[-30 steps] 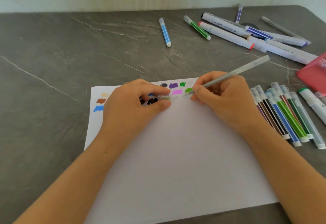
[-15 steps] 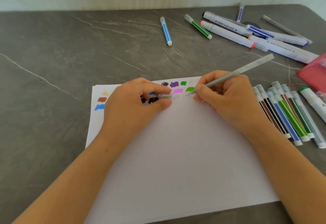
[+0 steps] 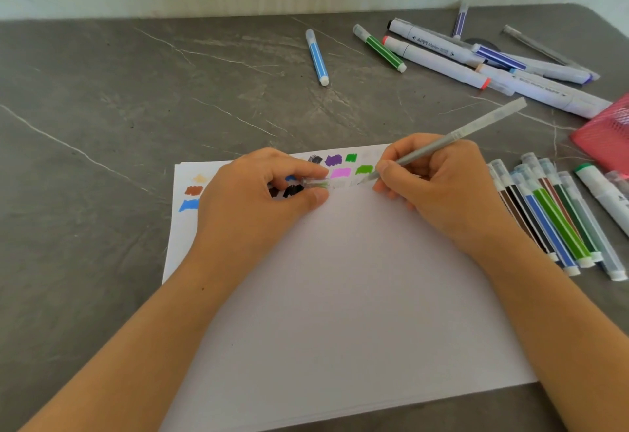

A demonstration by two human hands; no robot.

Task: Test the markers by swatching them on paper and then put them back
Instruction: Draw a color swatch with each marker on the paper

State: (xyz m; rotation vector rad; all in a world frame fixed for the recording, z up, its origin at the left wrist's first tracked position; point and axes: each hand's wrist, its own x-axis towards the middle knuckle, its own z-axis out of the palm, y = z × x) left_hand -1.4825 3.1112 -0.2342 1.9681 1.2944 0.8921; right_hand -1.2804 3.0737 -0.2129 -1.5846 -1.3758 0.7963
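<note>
Right hand point(image 3: 439, 186): fingers curled round a grey pen point(image 3: 476, 125), gripped low on the barrel. The barrel slants up and away to the right. The tip touches the paper point(image 3: 340, 295) near its far edge, just below the light green swatch point(image 3: 364, 169).

Left hand point(image 3: 252, 203): rests on the paper. Thumb and forefinger pinch a small clear cap point(image 3: 316, 183) that lies level, its open end towards the pen tip. Cap and tip are near each other but apart.

Paper: white sheet on the grey table point(image 3: 102, 108). Colour patches run along its far edge: tan, brown, blue, black, purple, green, pink, light green. The left hand partly covers the black ones. A faint grey mark sits between the cap and the pen tip.

Row of markers point(image 3: 544, 220): side by side on the table just right of the paper, caps pointing away.

Far side of the table: one blue marker point(image 3: 318, 57) lies alone. A green marker point(image 3: 379, 48) lies beside a loose heap of white markers point(image 3: 435, 60).

A pink mesh basket point(image 3: 609, 135) is at the right edge, cut off by the frame.
</note>
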